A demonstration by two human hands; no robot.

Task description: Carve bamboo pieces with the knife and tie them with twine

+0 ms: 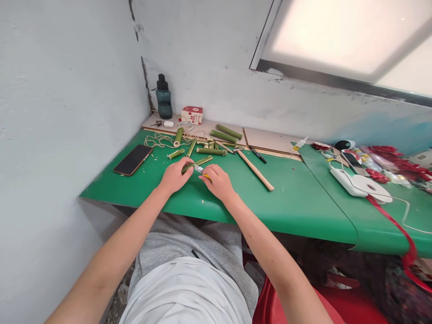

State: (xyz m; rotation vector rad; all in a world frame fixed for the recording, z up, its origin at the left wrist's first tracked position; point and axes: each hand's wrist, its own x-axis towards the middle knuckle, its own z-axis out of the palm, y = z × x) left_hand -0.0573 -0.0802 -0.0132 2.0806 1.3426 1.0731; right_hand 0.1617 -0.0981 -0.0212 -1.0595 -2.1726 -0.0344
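My left hand is closed around one end of a green bamboo piece, which slants up to the right just above the table. In my right hand is a yellow utility knife, its blade against or very near the bamboo beside my left thumb. Beyond my hands lie several cut bamboo pieces, some short and some long. A hollow bamboo tube stands tilted among them. To the right rests a hammer with a wooden handle, close to a black marker.
A phone lies at left on the green table. Twine, a red-and-white box and a water bottle are at the back. Rightward sit a glue bottle, a white power strip and a red ribbon.
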